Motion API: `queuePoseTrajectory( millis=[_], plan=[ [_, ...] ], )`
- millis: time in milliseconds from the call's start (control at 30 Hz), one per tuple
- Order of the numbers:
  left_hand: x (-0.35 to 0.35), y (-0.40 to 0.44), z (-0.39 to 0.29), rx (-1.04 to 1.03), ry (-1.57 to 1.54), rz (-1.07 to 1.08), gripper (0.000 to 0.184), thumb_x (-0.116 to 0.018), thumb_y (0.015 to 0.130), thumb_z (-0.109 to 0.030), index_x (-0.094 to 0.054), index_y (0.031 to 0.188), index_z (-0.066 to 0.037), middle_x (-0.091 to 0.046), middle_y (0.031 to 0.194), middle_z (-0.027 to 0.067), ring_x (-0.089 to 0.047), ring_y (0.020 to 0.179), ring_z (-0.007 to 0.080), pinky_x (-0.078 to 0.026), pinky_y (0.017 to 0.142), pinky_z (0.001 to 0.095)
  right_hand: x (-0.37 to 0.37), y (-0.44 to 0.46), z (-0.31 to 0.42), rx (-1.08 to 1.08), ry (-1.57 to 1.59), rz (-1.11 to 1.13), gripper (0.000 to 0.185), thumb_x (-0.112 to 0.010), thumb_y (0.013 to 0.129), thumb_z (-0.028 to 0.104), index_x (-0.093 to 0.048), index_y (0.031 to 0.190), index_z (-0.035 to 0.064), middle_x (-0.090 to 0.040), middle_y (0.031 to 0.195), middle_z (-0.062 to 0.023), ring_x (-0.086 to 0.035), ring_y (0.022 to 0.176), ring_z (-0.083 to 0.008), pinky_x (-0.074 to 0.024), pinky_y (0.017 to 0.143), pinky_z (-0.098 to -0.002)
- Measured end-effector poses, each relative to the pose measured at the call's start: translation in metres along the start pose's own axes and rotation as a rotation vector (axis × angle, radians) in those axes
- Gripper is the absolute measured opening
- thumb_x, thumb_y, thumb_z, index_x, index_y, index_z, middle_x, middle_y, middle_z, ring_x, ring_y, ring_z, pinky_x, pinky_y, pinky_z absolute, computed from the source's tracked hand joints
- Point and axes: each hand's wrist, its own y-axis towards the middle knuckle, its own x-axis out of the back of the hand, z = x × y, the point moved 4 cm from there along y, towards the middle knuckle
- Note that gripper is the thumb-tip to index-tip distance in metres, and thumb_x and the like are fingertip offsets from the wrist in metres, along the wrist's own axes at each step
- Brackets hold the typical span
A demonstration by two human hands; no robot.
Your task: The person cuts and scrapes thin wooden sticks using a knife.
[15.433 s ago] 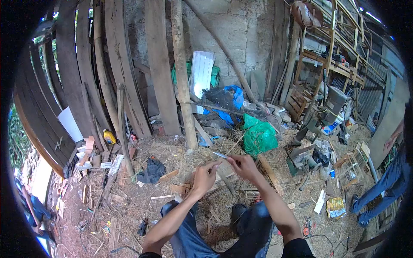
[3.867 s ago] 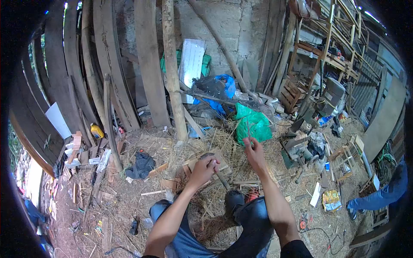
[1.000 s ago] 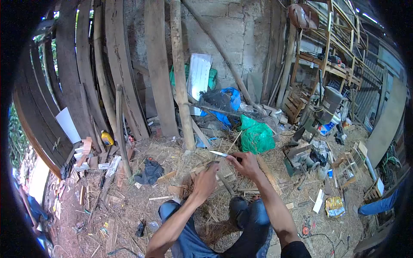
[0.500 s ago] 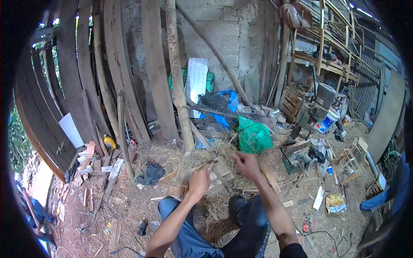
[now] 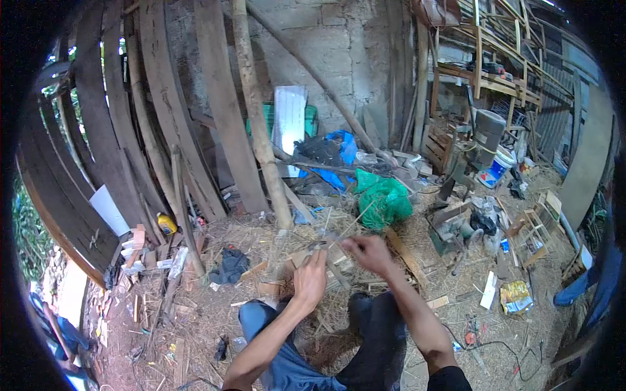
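Pale, narrow blade (image 5: 334, 238), blurred, make uncertain: before the right hand (image 5: 369, 254), tip toward the left. Right fingers are curled in, apparently round its near end. Judged light, stiff and thin, probably smooth and keen along one edge; best taken by the end inside the fist, fingertips off the tip.

Dark piece (image 5: 317, 244), slim and short where visible: at the tips of the left hand (image 5: 309, 280), whose fingers are drawn together on it. Judged light and rigid, perhaps wood or metal; best pinched low, away from the blade. Whether the two touch cannot be told through the blur.

Stick (image 5: 340, 276), grey, round, rough: below and between the hands, slanting toward the knees. Whether the left hand also bears on it is unclear.

Straw (image 5: 297, 229), dry and brittle: scattered on the floor beneath and beyond both hands.

Green bag (image 5: 386, 203), thin crinkled plastic, bulging: just beyond the right hand.

Plank (image 5: 405, 259), flat, straight-edged, brown: right of the right hand.

Black bag (image 5: 229, 266), limp, crumpled: left of the left hand.

Pole (image 5: 261, 140), barked, mottled, upright with a slight lean: beyond the left hand.
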Motion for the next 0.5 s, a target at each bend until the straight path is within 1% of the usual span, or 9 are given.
queuePoseTrajectory(
  millis=[33, 67, 233, 300, 333, 367, 433, 467, 500],
  plan=[
    [-0.002, 0.006, -0.005, -0.019, -0.031, -0.035, 0.038, -0.051, 0.07, 0.008, -0.053, 0.106, -0.004, -0.06, 0.095, 0.0172, -0.06, 0.084, 0.0377, -0.049, 0.069, 0.0462, -0.004, -0.004, 0.014, 0.179, -0.006, -0.023, 0.033, -0.059, 0.087, 0.038, -0.069, 0.087, 0.0068, -0.055, 0.054, -0.0141, -0.055, 0.047, -0.0277, -0.0422, 0.049, -0.0366],
    [-0.004, 0.01, -0.009, -0.024, -0.04, -0.031, 0.038, -0.051, 0.07, 0.008, -0.053, 0.106, -0.004, -0.06, 0.095, 0.0172, -0.06, 0.084, 0.0377, -0.049, 0.069, 0.0462, 0.0, -0.002, 0.019, 0.052, 0.043, 0.063, 0.033, -0.057, 0.087, 0.043, -0.071, 0.093, 0.0137, -0.064, 0.069, -0.0158, -0.061, 0.059, -0.0352, -0.0478, 0.056, -0.0415],
    [-0.006, 0.01, -0.005, 0.013, -0.046, 0.002, 0.038, -0.051, 0.069, 0.008, -0.053, 0.104, -0.004, -0.059, 0.095, 0.0173, -0.06, 0.084, 0.038, -0.049, 0.068, 0.0464, 0.0, 0.005, -0.002, 0.0, -0.044, 0.173, 0.035, -0.057, 0.085, 0.045, -0.071, 0.093, 0.0146, -0.063, 0.068, -0.016, -0.062, 0.061, -0.0344, -0.0478, 0.056, -0.04],
    [-0.006, 0.008, -0.001, 0.042, -0.049, 0.022, 0.038, -0.051, 0.068, 0.008, -0.053, 0.105, -0.004, -0.06, 0.095, 0.0174, -0.06, 0.084, 0.0381, -0.049, 0.068, 0.0463, -0.002, 0.005, -0.016, -0.03, -0.086, 0.097, 0.036, -0.057, 0.086, 0.046, -0.071, 0.094, 0.0143, -0.063, 0.066, -0.0153, -0.062, 0.061, -0.0336, -0.0477, 0.056, -0.0396],
    [-0.004, 0.008, 0.001, 0.074, -0.047, 0.037, 0.039, -0.051, 0.068, 0.008, -0.054, 0.105, -0.005, -0.06, 0.095, 0.0175, -0.06, 0.084, 0.0382, -0.049, 0.067, 0.0461, 0.002, 0.007, -0.026, -0.104, -0.082, 0.028, 0.037, -0.055, 0.086, 0.047, -0.071, 0.093, 0.0136, -0.062, 0.065, -0.0159, -0.062, 0.062, -0.0345, -0.0482, 0.058, -0.0409],
    [-0.001, 0.005, 0.002, 0.078, -0.044, 0.039, 0.039, -0.051, 0.068, 0.008, -0.054, 0.105, -0.005, -0.06, 0.095, 0.0175, -0.06, 0.084, 0.0382, -0.049, 0.067, 0.0461, 0.009, 0.008, -0.036, -0.104, -0.079, 0.033, 0.037, -0.055, 0.086, 0.047, -0.071, 0.093, 0.0136, -0.062, 0.065, -0.0159, -0.062, 0.062, -0.0345, -0.0482, 0.058, -0.0409],
    [0.009, -0.001, 0.003, 0.032, -0.048, 0.012, 0.037, -0.051, 0.068, 0.008, -0.054, 0.104, -0.003, -0.061, 0.096, 0.0177, -0.06, 0.083, 0.038, -0.049, 0.069, 0.046, 0.024, 0.015, -0.053, -0.345, 0.024, 0.082, 0.04, -0.053, 0.087, 0.048, -0.071, 0.092, 0.0121, -0.063, 0.068, -0.0173, -0.062, 0.065, -0.0365, -0.0487, 0.062, -0.0431],
    [0.01, -0.002, 0.006, 0.036, -0.047, 0.008, 0.037, -0.051, 0.068, 0.008, -0.054, 0.104, -0.003, -0.061, 0.096, 0.0177, -0.06, 0.083, 0.038, -0.049, 0.069, 0.046, 0.02, 0.018, -0.05, -0.34, 0.024, 0.086, 0.04, -0.053, 0.087, 0.048, -0.071, 0.092, 0.0121, -0.063, 0.068, -0.0173, -0.062, 0.065, -0.0365, -0.0487, 0.062, -0.0431],
    [0.008, -0.003, 0.01, 0.056, -0.047, 0.022, 0.036, -0.051, 0.069, 0.008, -0.055, 0.103, -0.003, -0.061, 0.096, 0.0176, -0.06, 0.083, 0.0378, -0.049, 0.07, 0.0456, 0.018, 0.02, -0.042, -0.294, 0.032, 0.036, 0.042, -0.052, 0.088, 0.048, -0.071, 0.091, 0.0115, -0.063, 0.069, -0.0178, -0.062, 0.066, -0.0375, -0.0486, 0.063, -0.0439]
  ],
)
